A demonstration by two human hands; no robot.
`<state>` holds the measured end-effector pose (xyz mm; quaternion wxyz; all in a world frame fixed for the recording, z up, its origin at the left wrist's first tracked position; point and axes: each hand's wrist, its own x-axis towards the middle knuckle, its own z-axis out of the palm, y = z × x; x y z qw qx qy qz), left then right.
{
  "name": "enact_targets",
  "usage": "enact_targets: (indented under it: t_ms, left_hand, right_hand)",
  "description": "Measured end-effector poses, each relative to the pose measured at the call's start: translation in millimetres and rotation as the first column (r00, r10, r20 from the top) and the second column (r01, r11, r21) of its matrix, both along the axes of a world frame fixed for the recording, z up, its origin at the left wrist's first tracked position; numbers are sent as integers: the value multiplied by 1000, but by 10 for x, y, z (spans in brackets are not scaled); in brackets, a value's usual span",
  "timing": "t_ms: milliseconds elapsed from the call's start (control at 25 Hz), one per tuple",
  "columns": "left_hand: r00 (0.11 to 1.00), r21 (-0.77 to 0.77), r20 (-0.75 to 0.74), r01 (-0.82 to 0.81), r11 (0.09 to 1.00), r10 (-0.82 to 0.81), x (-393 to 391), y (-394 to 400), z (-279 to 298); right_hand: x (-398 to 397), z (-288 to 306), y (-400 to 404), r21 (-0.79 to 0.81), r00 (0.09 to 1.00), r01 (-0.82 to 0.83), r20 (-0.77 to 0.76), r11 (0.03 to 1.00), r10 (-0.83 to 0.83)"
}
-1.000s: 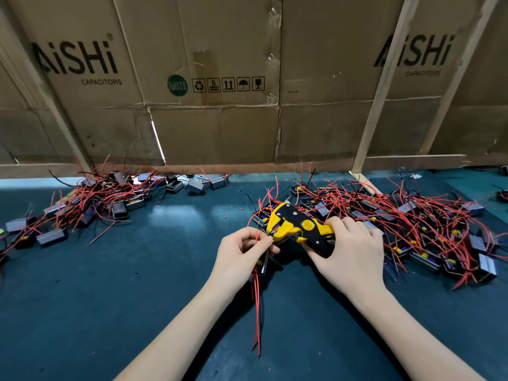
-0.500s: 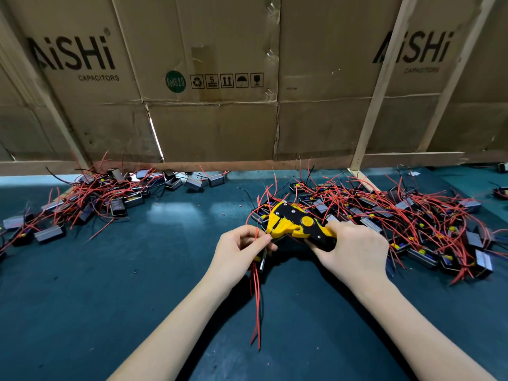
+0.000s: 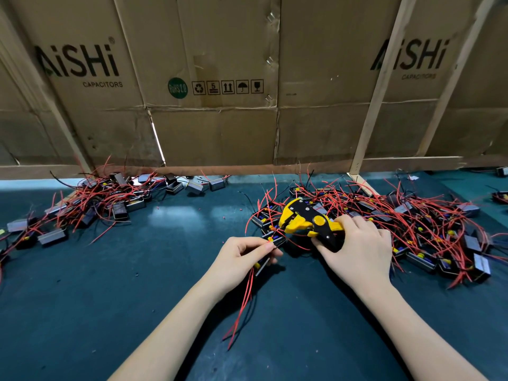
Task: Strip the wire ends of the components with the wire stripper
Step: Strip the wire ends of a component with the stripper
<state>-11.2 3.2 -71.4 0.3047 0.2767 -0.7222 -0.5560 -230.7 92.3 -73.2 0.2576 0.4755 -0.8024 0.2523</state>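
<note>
Head view: at frame centre, the left hand [image 3: 242,259] pinched red wires [image 3: 244,295] of a component [image 3: 262,266]; just right, the right hand [image 3: 357,254] gripped the yellow wire stripper [image 3: 308,220], its jaws by a wire end, above the green table [image 3: 110,284].

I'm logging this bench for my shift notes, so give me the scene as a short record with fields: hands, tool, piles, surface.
left hand: left hand pinches the red wires of one component
right hand: right hand grips the wire stripper
tool head: pointing left, near the pinched wire end
left pile: components with red leads
right pile: bigger heap behind the right hand
surface: dark teal mat
backdrop: cardboard boxes
</note>
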Motion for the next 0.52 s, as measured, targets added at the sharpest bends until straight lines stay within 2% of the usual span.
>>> enact_targets:
  t_ms: [320,520]
  left_hand:
    - [999,-26,43,9,1000,-7,-28,-40,-47]
    - [999,0,34,-11,1000,11,-52,-21,-43]
  right_hand:
    - [68,-2,-11,4,992,-111,-54,994,111]
    - [79,27,-5,24,985,-122,-118,992,124]
